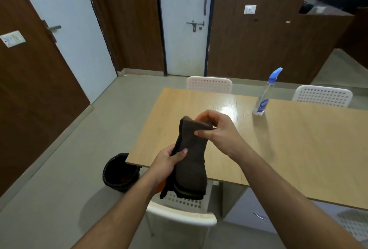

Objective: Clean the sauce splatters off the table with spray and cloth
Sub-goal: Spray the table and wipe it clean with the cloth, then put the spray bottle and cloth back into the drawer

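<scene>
While fingers curl, both hands (199, 145) grip the cloth (191, 159)

Your single head-worn view looks forward and down from above the near edge of the table (298, 139), close over both forearms, facing two doors across the room.

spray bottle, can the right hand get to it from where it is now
Probably yes: bare table lies between the right hand and the spray bottle, but that hand pinches the cloth, so it must let go first.
</scene>
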